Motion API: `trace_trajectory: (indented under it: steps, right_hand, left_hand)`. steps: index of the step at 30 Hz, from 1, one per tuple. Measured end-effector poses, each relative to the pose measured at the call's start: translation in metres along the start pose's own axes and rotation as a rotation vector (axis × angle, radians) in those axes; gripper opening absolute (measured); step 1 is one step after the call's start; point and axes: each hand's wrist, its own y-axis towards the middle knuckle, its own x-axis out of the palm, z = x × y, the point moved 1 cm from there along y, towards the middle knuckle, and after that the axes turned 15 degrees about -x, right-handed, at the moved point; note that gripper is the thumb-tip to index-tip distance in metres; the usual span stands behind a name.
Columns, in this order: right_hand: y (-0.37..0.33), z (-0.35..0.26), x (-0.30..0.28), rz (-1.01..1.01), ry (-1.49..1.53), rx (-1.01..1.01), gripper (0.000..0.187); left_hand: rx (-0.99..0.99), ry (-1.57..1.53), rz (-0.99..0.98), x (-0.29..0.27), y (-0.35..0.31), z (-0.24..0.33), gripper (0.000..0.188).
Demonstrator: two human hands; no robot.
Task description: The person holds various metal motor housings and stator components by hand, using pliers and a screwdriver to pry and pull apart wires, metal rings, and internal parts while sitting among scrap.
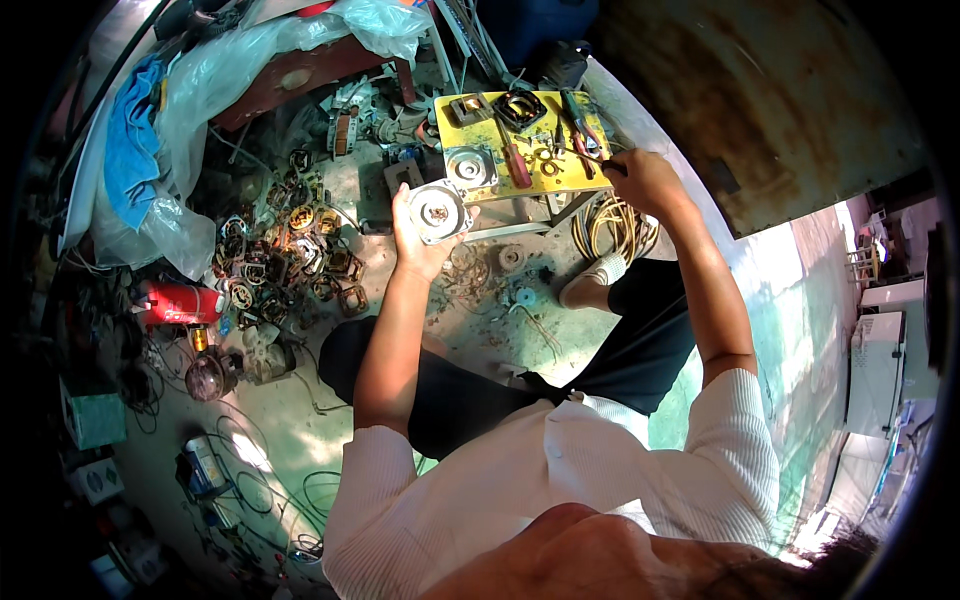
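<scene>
My left hand (420, 243) grips the edge of a round, pale metal motor end cover (437, 211), its hollow face and centre turned up. To the right, my right hand (645, 182) is closed around a screwdriver-like tool (612, 168) with a dark handle, at the right edge of a low yellow table (591, 181). A second motor end cover (470, 169) lies on the table's near left corner. Beside it are a red-handled screwdriver (517, 166), small brass-coloured rings (549, 167), pliers (587, 142), a dark motor stator (520, 109) and a squarish metal part (470, 109).
Left on the floor lies a heap of old stators and copper windings (300, 245), with a red cylinder (180, 303) beside it. Coiled hose (618, 228) rests by my shoe (594, 281). A large rusty panel (760, 110) stands at the upper right. Loose cables trail across the lower left floor.
</scene>
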Motion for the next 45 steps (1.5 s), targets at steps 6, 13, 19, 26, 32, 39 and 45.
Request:
trace_trajectory:
  steps: [6,13,19,26,32,39,45]
  right_hand:
    - [-0.007,0.007,0.003,0.067,0.014,-0.006,0.029]
    - [-0.005,0.001,0.014,0.227,0.068,-0.023,0.029]
    - [-0.020,-0.016,0.030,0.469,0.289,0.040,0.035]
    - [-0.077,-0.073,0.067,0.214,0.721,-0.195,0.030]
    - [-0.094,-0.099,0.071,0.182,0.582,-0.306,0.033]
    - [-0.094,-0.100,0.079,0.299,0.492,-0.310,0.029]
    - [-0.077,-0.102,0.100,0.434,0.892,-0.103,0.024]
  left_hand:
    - [-0.014,0.032,-0.037,0.000,0.000,0.000,0.067]
    - [-0.014,0.042,-0.011,0.009,-0.002,-0.002,0.067]
    - [-0.020,0.052,-0.103,-0.003,0.000,0.001,0.069]
    - [-0.002,-0.010,-0.226,0.006,-0.002,-0.003,0.072]
    - [0.048,0.060,-0.236,0.011,-0.007,-0.004,0.070]
    - [0.186,0.143,-0.126,0.009,-0.003,-0.006,0.069]
    - [0.011,0.086,-0.144,0.023,-0.010,-0.016,0.063]
